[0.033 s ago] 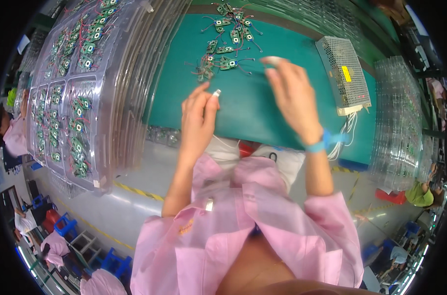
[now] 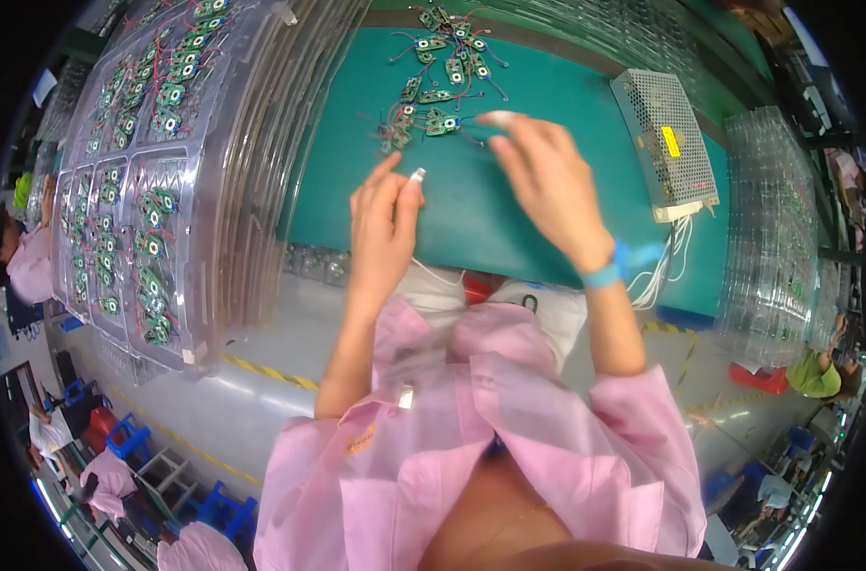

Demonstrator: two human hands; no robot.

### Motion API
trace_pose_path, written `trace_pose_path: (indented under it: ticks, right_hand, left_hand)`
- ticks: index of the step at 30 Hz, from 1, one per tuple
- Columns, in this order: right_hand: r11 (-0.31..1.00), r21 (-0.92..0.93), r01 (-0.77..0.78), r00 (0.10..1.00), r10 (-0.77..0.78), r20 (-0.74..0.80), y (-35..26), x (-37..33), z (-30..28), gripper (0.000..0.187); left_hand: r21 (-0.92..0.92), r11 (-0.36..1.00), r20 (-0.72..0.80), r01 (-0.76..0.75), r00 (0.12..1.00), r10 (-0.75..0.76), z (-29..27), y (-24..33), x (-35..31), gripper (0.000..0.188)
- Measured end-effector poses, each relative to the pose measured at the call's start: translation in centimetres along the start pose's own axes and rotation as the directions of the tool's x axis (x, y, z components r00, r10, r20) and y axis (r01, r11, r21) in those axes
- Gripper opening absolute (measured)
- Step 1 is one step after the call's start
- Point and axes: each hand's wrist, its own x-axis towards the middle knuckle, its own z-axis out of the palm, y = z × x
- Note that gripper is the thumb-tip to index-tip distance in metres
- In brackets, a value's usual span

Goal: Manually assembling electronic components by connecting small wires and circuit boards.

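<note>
My left hand (image 2: 385, 214) hovers over the green mat (image 2: 357, 205), its fingers curled and the index pointing forward. Something small and white (image 2: 418, 175) shows at its thumb tip, either a cover or a held piece; I cannot tell which. Just beyond that index fingertip is a blurred small circuit board (image 2: 393, 136); whether the hand touches it is unclear. My right hand (image 2: 547, 181), with a white-covered fingertip and a blue wristband, reaches in with fingers apart. It is closest to the wire ends of a green circuit board (image 2: 442, 124) with a white ring and thin wires.
Several more wired boards (image 2: 457, 57) lie in a loose heap at the far edge. Stacked clear plastic trays (image 2: 128, 152) full of boards stand on the left. A perforated metal power supply (image 2: 666, 143) with white cables sits at right, beside stacked clear trays (image 2: 771, 238).
My right hand has shifted left, closer to the wired board. The left hand has moved slightly up and left. The blurred board has shifted a little; the heap has not moved.
</note>
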Motion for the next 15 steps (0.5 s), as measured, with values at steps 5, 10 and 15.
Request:
trace_pose_path:
  ticks: [5,10,15]
  right_hand:
    - [0.973,-0.186,0.139,0.986,-0.153,-0.061,0.3,2.3,5.3,0.022]
    - [0.98,-0.18,0.088,0.996,-0.092,-0.011,0.5,2.1,5.9,0.022]
    - [0.973,-0.189,0.132,0.991,-0.126,0.044,0.6,2.0,5.0,0.023]
  left_hand:
    - [-0.022,0.999,-0.066,0.043,0.997,-0.044,0.5,-0.2,1.0,0.016]
    - [-0.106,0.99,-0.025,0.096,0.995,-0.1,0.0,0.1,0.1,0.015]
    - [-0.208,0.97,-0.043,0.129,0.989,-0.141,-0.1,0.0,-0.1,0.016]
